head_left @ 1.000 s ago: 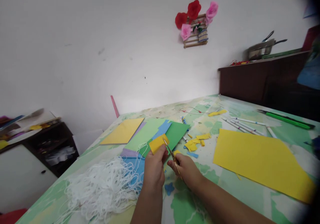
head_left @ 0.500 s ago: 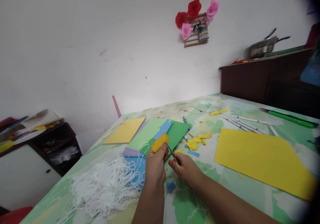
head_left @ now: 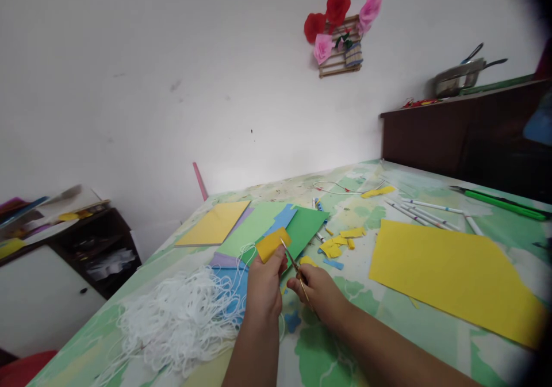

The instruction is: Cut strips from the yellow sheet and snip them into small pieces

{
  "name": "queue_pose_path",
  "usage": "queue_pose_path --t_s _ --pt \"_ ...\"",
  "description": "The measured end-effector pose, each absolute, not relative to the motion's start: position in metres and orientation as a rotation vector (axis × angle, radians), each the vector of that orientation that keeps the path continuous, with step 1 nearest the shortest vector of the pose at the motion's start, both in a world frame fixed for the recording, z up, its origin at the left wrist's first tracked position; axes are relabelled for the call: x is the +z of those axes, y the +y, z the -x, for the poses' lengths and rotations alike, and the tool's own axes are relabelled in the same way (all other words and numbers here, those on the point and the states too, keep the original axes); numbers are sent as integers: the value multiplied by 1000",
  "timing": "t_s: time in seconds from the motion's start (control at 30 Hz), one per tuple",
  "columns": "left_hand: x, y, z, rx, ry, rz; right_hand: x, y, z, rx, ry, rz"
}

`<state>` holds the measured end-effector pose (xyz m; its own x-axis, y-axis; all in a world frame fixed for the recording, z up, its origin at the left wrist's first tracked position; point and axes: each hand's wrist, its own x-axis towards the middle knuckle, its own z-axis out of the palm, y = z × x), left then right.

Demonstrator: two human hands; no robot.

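Between the thumb and fingers of my left hand (head_left: 264, 286) is a small piece of yellow paper (head_left: 269, 245). My right hand (head_left: 321, 292) grips a pair of scissors (head_left: 297, 269), whose blades reach up to the right side of that piece and overlap it. Both hands are above the patterned tablecloth, close together. Behind them lie green sheets (head_left: 308, 226) with a blue strip (head_left: 282, 221) on top. Small yellow scraps (head_left: 334, 249) and a blue scrap (head_left: 333, 264) are scattered just beyond my right hand.
A tangled heap of white string (head_left: 176, 321) lies to the left. A large yellow sheet (head_left: 448, 278) is on the right, with several thin markers (head_left: 425, 213) and a green cutter knife (head_left: 504, 204) behind it. A yellow stack (head_left: 213, 223) sits at the back left.
The whole view has shifted slightly. Both hands keep their grip; the yellow piece and the scissors stay together in nearly the same place, with the blades still across the paper's edge.
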<state>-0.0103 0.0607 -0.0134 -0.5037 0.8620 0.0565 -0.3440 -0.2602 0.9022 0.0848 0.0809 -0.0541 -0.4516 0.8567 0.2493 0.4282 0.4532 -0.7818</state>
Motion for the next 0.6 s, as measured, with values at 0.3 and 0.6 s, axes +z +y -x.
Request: queue_pose_path --t_s 0.3,0.6 --pt "-12 59 8 1859 1073 -698 -55 82 -83 858 -2026 1097" --pt "-10 58 11 1853 1054 -650 -57 83 -84 768 -2039 1075"
